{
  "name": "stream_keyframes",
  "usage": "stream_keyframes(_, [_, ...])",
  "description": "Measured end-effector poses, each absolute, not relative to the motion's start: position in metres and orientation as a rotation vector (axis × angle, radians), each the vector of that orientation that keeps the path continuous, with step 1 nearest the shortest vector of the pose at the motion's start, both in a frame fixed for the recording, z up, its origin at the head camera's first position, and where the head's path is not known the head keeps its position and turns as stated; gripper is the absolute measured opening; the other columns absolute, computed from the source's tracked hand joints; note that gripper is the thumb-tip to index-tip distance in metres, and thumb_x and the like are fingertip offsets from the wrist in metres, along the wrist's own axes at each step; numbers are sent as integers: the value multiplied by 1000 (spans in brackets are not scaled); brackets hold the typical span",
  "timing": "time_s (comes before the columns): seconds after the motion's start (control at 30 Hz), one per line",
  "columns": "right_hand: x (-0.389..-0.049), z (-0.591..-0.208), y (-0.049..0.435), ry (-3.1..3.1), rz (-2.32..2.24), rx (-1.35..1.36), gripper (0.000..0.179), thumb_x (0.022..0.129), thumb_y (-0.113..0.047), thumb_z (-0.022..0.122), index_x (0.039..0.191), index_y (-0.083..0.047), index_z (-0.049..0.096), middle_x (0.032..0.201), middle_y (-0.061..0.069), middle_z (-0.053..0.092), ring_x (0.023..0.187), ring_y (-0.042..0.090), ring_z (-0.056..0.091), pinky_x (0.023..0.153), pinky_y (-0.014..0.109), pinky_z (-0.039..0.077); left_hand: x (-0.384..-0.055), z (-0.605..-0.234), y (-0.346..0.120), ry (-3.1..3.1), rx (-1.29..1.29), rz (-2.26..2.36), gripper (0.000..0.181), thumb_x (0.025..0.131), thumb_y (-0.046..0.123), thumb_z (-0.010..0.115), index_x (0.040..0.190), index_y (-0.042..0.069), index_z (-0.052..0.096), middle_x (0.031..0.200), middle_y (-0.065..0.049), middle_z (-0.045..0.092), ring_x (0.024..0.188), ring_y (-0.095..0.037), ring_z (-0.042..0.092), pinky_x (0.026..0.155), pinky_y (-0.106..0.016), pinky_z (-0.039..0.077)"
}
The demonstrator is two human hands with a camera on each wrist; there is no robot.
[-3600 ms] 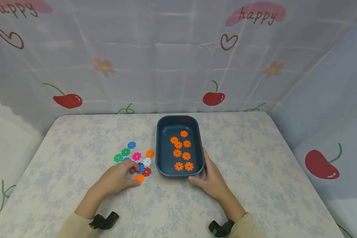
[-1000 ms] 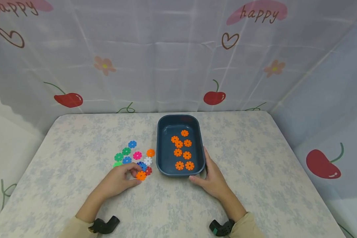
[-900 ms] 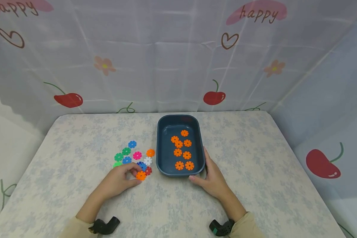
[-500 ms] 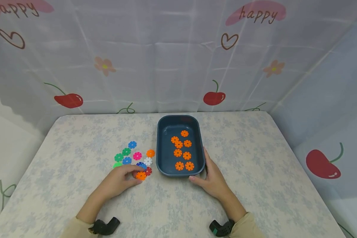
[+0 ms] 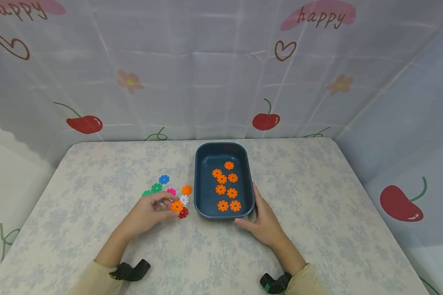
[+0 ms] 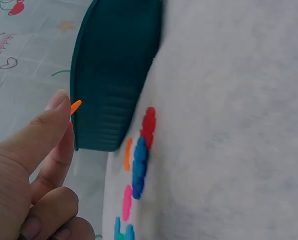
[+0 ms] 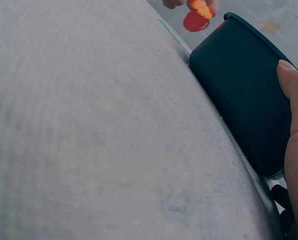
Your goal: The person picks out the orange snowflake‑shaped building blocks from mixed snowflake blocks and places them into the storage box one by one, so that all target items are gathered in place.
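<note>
My left hand (image 5: pixel 147 212) pinches an orange notched plastic disc (image 5: pixel 176 206) between thumb and fingertips. In the left wrist view that orange disc (image 6: pixel 76 106) shows edge-on, raised off the table. Below it lies a loose group of similar discs: a red disc (image 5: pixel 183 212), a white disc (image 5: pixel 184 199), a pink disc (image 5: pixel 171 191), a green disc (image 5: pixel 156 188) and a blue disc (image 5: pixel 164 179). Some are partly hidden by the hand. My right hand (image 5: pixel 263 221) grips the front right corner of a dark blue tray (image 5: pixel 199 180), thumb at the front rim.
Several orange discs (image 5: pixel 232 193) lie inside the tray. Another orange disc (image 5: pixel 186 189) is on the table (image 5: pixel 310 196) just left of the tray. A printed curtain (image 5: pixel 192 73) hangs behind the table's far edge.
The left hand has taken hold of the orange disc nearest the front and lifted it, moving slightly away from the body over the other discs. The right hand and tray have stayed put.
</note>
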State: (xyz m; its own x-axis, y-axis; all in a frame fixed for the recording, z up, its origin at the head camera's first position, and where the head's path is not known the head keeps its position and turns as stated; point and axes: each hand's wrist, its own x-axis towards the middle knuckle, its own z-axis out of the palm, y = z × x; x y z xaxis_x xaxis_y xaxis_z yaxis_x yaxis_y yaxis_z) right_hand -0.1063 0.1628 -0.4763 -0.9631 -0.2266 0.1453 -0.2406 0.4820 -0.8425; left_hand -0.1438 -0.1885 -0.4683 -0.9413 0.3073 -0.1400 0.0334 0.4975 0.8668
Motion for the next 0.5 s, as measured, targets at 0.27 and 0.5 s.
stream_keyframes(0.27, [-112, -495, 167, -2676, 1546, 423, 114, 80, -21, 83, 161, -17, 2, 166, 8, 18, 151, 29, 25, 118, 23, 22, -166, -442, -158, 2415, 422, 1414, 38, 76, 37, 85, 111, 29, 72, 95, 3, 69, 52, -13, 36, 48, -24, 33])
stream_keyframes(0.5, [-119, -518, 174, -2696, 1514, 407, 116, 80, -34, 84, 161, -22, 2, 166, -5, 17, 152, 19, 25, 120, 41, 28, -187, -428, -137, 2418, 602, 1295, 31, 78, 34, 84, 107, 29, 75, 89, 7, 72, 67, -20, 52, 57, -25, 41])
